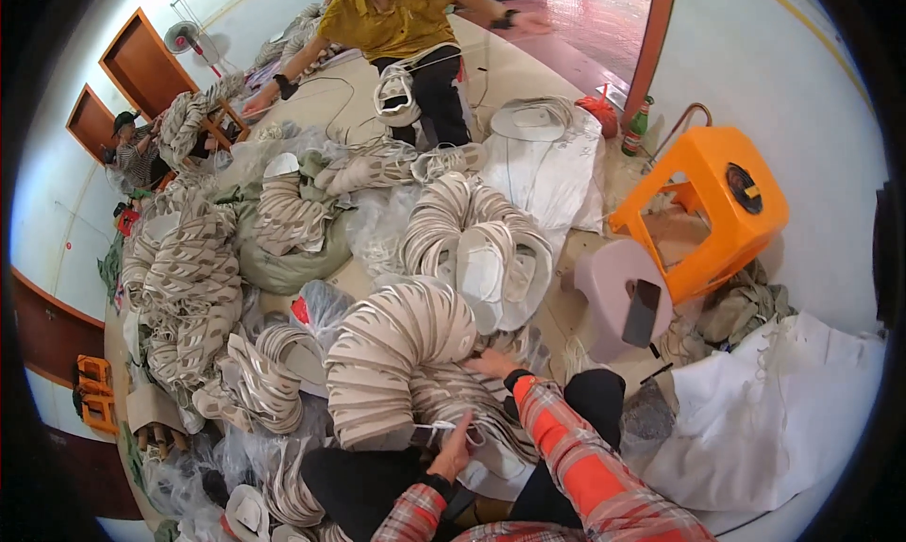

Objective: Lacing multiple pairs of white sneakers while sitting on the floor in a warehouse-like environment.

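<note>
A long, curved stack of beige shoe uppers (401, 344) arches over my lap, its pieces nested one in another. More uppers (462, 396) lie beneath the arch, between my hands. My left hand (451, 455) is at the near end of the stack, its fingers closed on a thin white cord (436, 426) that loops around them. Against the right side of the pile, my right hand (493, 363) has its fingers closed at the edge of the uppers; the fingertips are partly hidden.
Another coiled stack of uppers (451, 223) stands just ahead. Heaps of uppers (184, 278) and plastic bags fill the left. At right are an orange stool (713, 193), a mauve stool (613, 292) bearing a phone (643, 313), and white sacking (774, 410). A person (401, 23) sits opposite.
</note>
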### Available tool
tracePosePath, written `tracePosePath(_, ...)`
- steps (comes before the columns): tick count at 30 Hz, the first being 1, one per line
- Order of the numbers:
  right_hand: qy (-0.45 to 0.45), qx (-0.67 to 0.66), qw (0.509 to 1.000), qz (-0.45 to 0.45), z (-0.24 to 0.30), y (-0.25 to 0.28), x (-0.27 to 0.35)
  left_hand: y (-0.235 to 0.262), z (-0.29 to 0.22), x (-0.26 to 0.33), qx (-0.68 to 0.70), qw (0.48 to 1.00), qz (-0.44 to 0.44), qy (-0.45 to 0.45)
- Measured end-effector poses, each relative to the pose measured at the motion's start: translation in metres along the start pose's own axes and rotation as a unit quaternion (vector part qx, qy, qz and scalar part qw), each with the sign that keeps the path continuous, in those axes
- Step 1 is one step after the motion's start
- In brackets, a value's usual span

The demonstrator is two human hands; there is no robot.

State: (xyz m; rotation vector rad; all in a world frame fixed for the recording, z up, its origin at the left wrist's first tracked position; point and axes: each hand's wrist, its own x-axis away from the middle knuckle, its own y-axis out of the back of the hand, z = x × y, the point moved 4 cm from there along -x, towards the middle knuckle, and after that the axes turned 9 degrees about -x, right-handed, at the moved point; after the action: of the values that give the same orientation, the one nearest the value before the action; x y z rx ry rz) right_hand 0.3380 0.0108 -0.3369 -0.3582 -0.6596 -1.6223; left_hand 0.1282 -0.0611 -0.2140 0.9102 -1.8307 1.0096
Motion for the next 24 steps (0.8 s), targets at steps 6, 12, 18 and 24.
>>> tracePosePath(6,-0.002,0.024,0.999,0.047,0.115,-0.036,0.041,0.041,0.005,0.032,0.134,0.982,-0.053,-0.123)
tracePosePath(12,0.198,0.236,0.945,-0.113,0.292,-0.064,0.16,0.051,-0.017,0.109,0.353,0.901,0.096,-0.234)
tracePosePath(18,0.447,0.331,0.798,-0.234,0.372,-0.096,0.312,0.04,-0.055,0.164,0.182,0.859,0.002,-0.478)
tracePosePath(24,0.497,0.354,0.747,-0.265,0.383,-0.124,0.419,0.063,-0.102,0.152,-0.039,0.811,-0.112,-0.573)
